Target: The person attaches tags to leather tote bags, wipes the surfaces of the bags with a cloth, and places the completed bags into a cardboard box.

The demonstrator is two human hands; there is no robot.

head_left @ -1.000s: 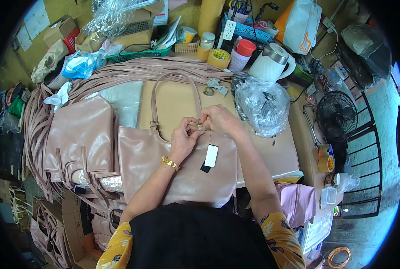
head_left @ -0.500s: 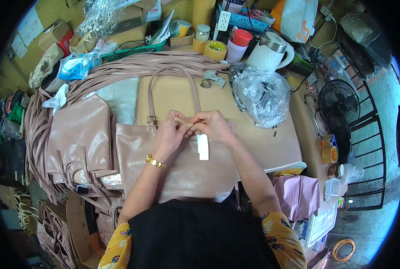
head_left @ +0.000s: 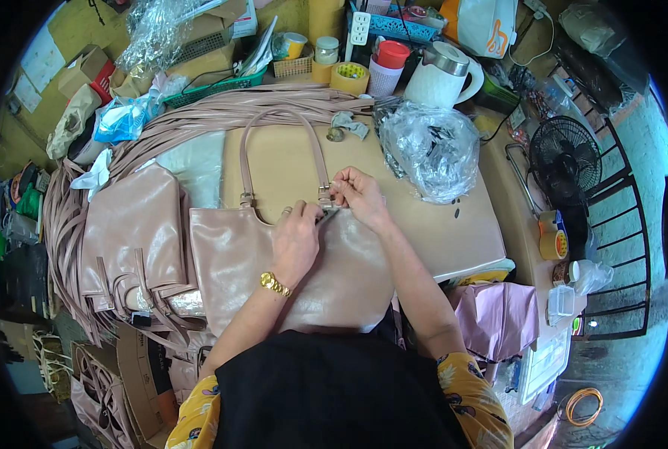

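A dusty-pink handbag (head_left: 334, 292) lies flat in front of me, its looped handle (head_left: 246, 153) stretched away across the board. My left hand (head_left: 296, 243) is closed on the bag's top edge, with fingers curled into the opening. Beside the buckle (head_left: 324, 194) at the handle's right end, my right hand (head_left: 359, 198) pinches with thumb and fingertips. Whatever it pinches is too small or hidden to make out. A gold watch (head_left: 275, 283) is on my left wrist.
Another pink bag (head_left: 136, 224) lies at left, near a heap of pink straps (head_left: 192, 116). Crumpled clear plastic (head_left: 439, 153), a white kettle (head_left: 440, 78) and tape rolls (head_left: 349, 77) sit at the back. A black fan (head_left: 566, 157) stands at right.
The white tag that hung on the bag's front is out of sight. My hands have parted: the left went lower onto the bag's edge, the right to the handle's buckle.
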